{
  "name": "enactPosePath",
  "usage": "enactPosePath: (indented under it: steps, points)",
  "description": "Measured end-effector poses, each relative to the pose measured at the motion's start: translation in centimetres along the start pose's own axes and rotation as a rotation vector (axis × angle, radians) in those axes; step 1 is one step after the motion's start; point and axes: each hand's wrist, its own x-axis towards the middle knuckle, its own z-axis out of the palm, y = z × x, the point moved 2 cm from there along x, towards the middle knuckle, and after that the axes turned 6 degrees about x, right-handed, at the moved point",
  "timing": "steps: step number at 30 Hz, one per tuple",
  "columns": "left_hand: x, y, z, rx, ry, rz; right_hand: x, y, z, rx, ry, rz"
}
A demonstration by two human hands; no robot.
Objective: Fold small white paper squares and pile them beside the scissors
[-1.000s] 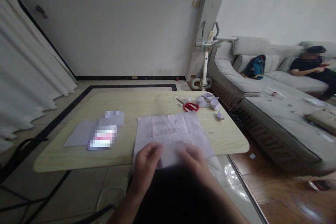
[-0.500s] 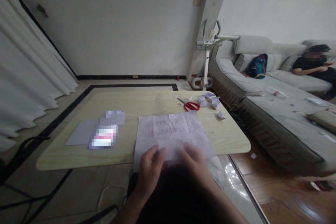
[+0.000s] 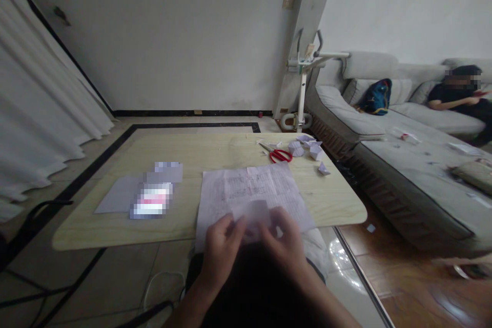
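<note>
A small piece of white paper [image 3: 251, 211] is held between my two hands, above a large printed sheet [image 3: 253, 182] that hangs over the table's near edge. My left hand [image 3: 223, 243] pinches the small paper at its lower left, thumb along its face. On the other side, my right hand [image 3: 283, 238] grips its lower right corner with bent fingers. Beyond the sheet lie red-handled scissors [image 3: 280, 156], blades pointing away to the left. Several folded paper pieces [image 3: 295, 148] sit to their right, and one small folded piece [image 3: 323, 168] lies nearer.
On the table [image 3: 96, 230], a phone with a blurred lit screen [image 3: 151, 200] rests by white paper [image 3: 117, 196] at left. Paper scraps lie near the scissors. A grey sofa [image 3: 415, 184] stands at right, where a person [image 3: 461, 100] sits beyond a blue backpack [image 3: 377, 97].
The small paper has tilted up and shows more of its face above my fingers. My right hand's fingers have bent and shifted slightly; my left hand has barely moved.
</note>
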Motion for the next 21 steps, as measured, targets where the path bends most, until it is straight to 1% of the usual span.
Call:
enactPosePath:
  steps: [5, 7, 12, 16, 19, 21]
  points:
    - [0.0, 0.6, 0.2, 0.001, 0.040, 0.004, -0.3, -0.6, 0.3, -0.045, 0.099, -0.218]
    - [-0.1, 0.9, 0.3, -0.031, 0.014, -0.007, -0.4, -0.7, 0.3, -0.051, 0.141, -0.294]
    - [-0.2, 1.6, 0.6, -0.125, -0.073, -0.045, -0.7, -0.9, 0.1, -0.048, 0.186, -0.478]
    - [-0.4, 1.7, 0.6, -0.104, -0.078, -0.006, -0.9, -0.5, 0.0, -0.091, 0.182, -0.539]
    - [-0.4, 1.7, 0.6, -0.095, -0.125, 0.067, -1.1, -0.2, 0.0, -0.138, 0.139, -0.550]
    - [-0.4, 1.5, 0.6, -0.107, -0.148, 0.089, -1.1, -0.1, 0.0, -0.157, 0.093, -0.541]
